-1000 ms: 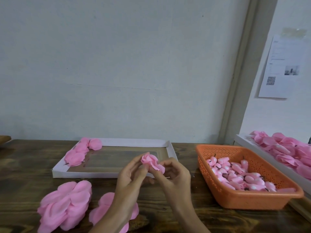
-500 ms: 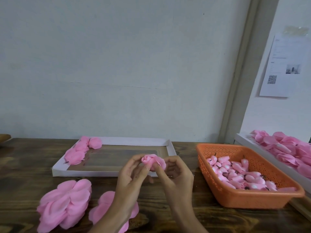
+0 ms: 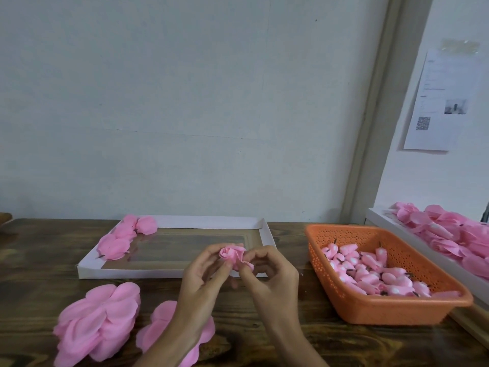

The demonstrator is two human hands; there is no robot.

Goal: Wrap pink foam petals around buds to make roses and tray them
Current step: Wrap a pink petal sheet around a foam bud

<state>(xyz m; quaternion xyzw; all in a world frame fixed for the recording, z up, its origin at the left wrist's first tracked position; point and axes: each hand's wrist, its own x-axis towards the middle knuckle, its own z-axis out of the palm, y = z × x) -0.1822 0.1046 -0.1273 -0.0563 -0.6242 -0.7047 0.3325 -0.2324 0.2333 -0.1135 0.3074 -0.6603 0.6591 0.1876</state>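
the step in hand looked like the wrapping itself, near its end. both hands held one half-formed rose point(image 3: 232, 254) in the air just in front of the white tray point(image 3: 266, 230), over its near rim. the left hand point(image 3: 205, 276) pinched the flower from its left side with thumb and fingertips, and the right hand point(image 3: 270, 274) pinched a loose petal edge at the flower's lower right, so neither hand was free. the centre was already curled tight, while that outer petal stood off from the bud, so by my judgement the rose was not yet closed.

inside the tray, a few finished roses point(image 3: 124, 235) lay along its far left corner; most of its floor showed bare. to the right of the tray stood an orange basket point(image 3: 383, 308) full of buds point(image 3: 370, 268), and further right of it a second white tray point(image 3: 375, 215) heaped with pink pieces. nearer the person than the tray, to its front left, two stacks of loose foam petals point(image 3: 99, 320) lay on the wooden table point(image 3: 31, 260).

the next move probably called for pressing the free petal flat around the bud, with the left hand steadying or turning the flower, then a short reach forward to set it beside the others in the tray.
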